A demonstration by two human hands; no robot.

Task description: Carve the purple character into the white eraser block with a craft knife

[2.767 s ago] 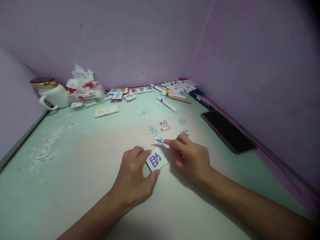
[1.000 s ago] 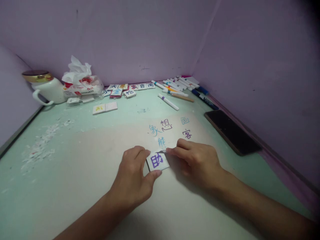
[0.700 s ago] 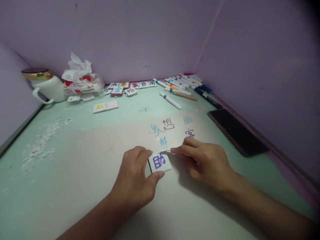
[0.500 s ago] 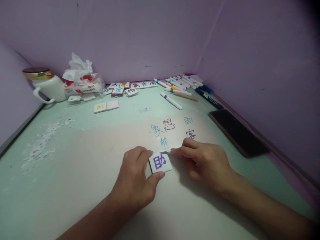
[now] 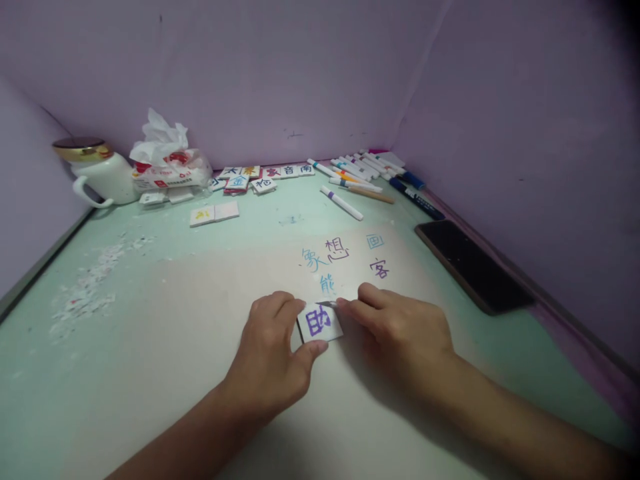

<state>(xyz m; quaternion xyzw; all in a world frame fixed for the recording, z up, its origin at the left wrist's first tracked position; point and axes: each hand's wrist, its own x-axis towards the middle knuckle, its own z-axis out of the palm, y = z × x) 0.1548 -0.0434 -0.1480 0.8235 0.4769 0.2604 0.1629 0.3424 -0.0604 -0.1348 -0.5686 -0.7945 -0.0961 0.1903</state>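
The white tile (image 5: 331, 329) marked in purple is on the tabletop (image 5: 200, 300), held between thumb and fingers of the arched left hand (image 5: 273, 350); the right hand (image 5: 403, 330), fingers curled, grips a slim pointed tool (image 5: 328, 304) at its far edge.

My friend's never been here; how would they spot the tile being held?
On the pale green table, look near the middle. The left hand holds a white square tile; the right hand points a thin tool at its far edge. Unlike the tiles by the wall, it is held, its character thick and purple.
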